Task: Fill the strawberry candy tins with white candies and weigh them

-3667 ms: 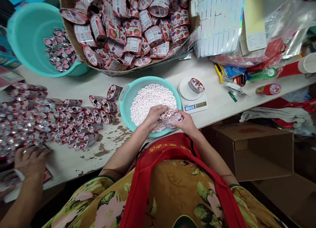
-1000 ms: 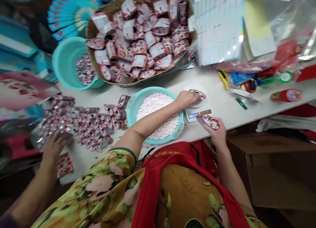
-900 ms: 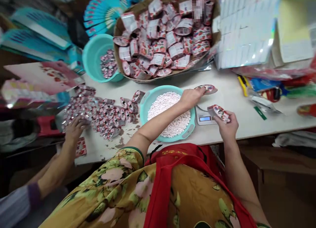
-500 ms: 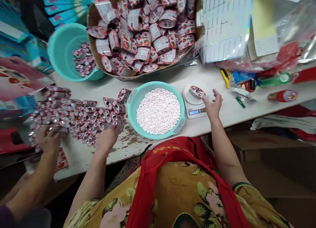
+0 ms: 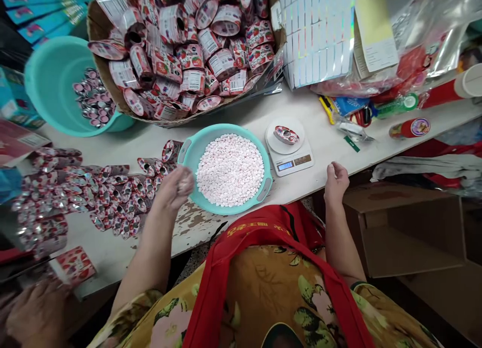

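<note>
The left hand [image 5: 176, 187] hangs at the left rim of a teal basin [image 5: 196, 145] filled with small white and pale pink candies [image 5: 230, 170]; its fingers are curled in but blurred, so I cannot tell whether they hold anything. Just to the left of that hand, oval strawberry-printed packs [image 5: 120, 192], with round holes in their ends, crowd the desk [image 5: 327, 147] in a spread pile. The right hand [image 5: 336, 182] is near the front edge of the desk, fingers folded toward the palm and thumb close to the index finger, a narrow shape. Up and to the left of it, apart from the fingers, stands a white digital scale [image 5: 306, 158], its display lit. One oval pack [image 5: 286, 134] rests on the scale's round plate, beyond the right hand and well apart from the left hand, with the basin between. Behind the basin, a cardboard box [image 5: 279, 41] is heaped with more such packs, and a larger teal tub [image 5: 52, 87] beside it holds small pink and silvery rounds [image 5: 96, 99]. At the lower left, a co-worker's hand [image 5: 39, 310] is near a strawberry-printed carton [image 5: 75, 265].
</note>
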A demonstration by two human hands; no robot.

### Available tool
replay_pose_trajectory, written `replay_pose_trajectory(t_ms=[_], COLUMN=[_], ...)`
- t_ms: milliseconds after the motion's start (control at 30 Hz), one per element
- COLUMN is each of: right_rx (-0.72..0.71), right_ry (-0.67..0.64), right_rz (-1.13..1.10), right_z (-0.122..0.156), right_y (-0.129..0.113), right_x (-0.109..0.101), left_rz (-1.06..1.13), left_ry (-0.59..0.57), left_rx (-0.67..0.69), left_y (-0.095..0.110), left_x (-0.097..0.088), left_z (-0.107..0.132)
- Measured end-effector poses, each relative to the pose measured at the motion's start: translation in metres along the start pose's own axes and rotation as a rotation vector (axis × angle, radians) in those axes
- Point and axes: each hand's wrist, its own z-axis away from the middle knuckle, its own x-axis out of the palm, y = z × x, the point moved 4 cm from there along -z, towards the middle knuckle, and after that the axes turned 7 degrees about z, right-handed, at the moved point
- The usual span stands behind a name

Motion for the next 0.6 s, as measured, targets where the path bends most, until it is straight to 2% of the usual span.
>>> replay_pose_trajectory(t_ms=[67,167,267,333,400,500,600], right_rx=[0.006,0.019,0.048,0.07,0.091,0.117,0.131], right_ry=[-0.035,-0.061,-0.055,-0.05,-0.048,-0.068,-0.088], right_rz=[-0.02,-0.03,-0.026,-0.026,-0.04,-0.051,-0.052], right_z=[0.002,0.002,0.003,0.005,0.007,0.007,0.006], right_y=[0.001,0.007,0.018,0.025,0.029,0.029,0.024], right_x=[0.006,0.008,0.004,0.0,-0.003,-0.002,0.003], left_rz=[0.043,-0.117,-0.253,-0.295,-0.357,-0.576,-0.986], left_ry=[-0.117,-0.235,-0.359,-0.419,-0.445,-0.466,-0.45], left_rx=[-0.027,0.018,-0.004,-0.044,-0.017,0.235,0.529], left_y=[0.009,0.018,0.018,0.016,0.016,0.019,0.018], left_x=[0.059,0.142,0.205,0.231,0.246,0.256,0.268], left_z=[-0.023,-0.052,-0.069,-0.077,-0.084,-0.092,-0.093])
